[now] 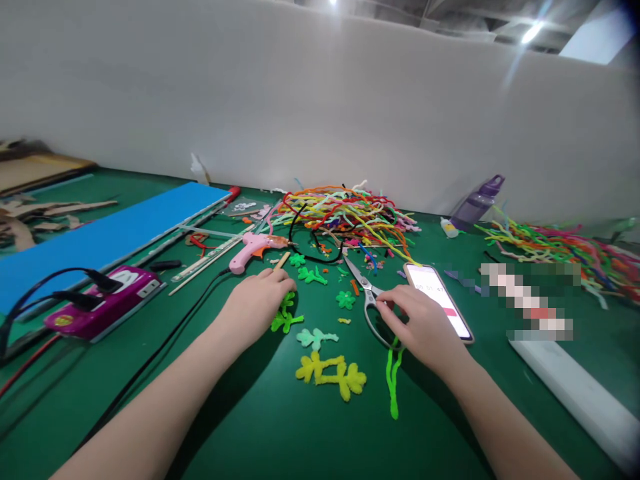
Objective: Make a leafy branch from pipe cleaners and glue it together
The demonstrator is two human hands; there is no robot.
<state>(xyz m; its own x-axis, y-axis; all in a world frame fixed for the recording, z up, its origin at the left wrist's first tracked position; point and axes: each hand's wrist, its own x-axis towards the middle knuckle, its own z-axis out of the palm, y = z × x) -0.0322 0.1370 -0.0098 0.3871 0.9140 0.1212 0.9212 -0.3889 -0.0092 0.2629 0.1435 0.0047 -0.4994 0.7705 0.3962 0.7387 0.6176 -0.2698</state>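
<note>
My left hand [263, 300] is low over the table with its fingers curled down. Beneath and beside its fingertips are bright green leaf shapes [287, 322] bent from fuzzy pipe cleaner. A flat wooden stick [283, 260] shows just beyond the knuckles; whether the fingers touch it is hidden. On the right, my right hand [420, 320] has thumb and fingers closed at the grey handle of the scissors [367, 287], whose blades point away. A folded lime pipe cleaner [394, 383] lies below that hand. Between the hands are a pale green leaf [316, 339] and yellow leaf shapes [333, 373].
A pink glue gun [250, 250] lies beyond my left hand, its cord trailing left past a purple power strip [105, 300]. Piled pipe cleaners [345, 213] lie at the back. A lit phone [440, 300] is beside my right hand; a purple bottle [475, 207] stands behind.
</note>
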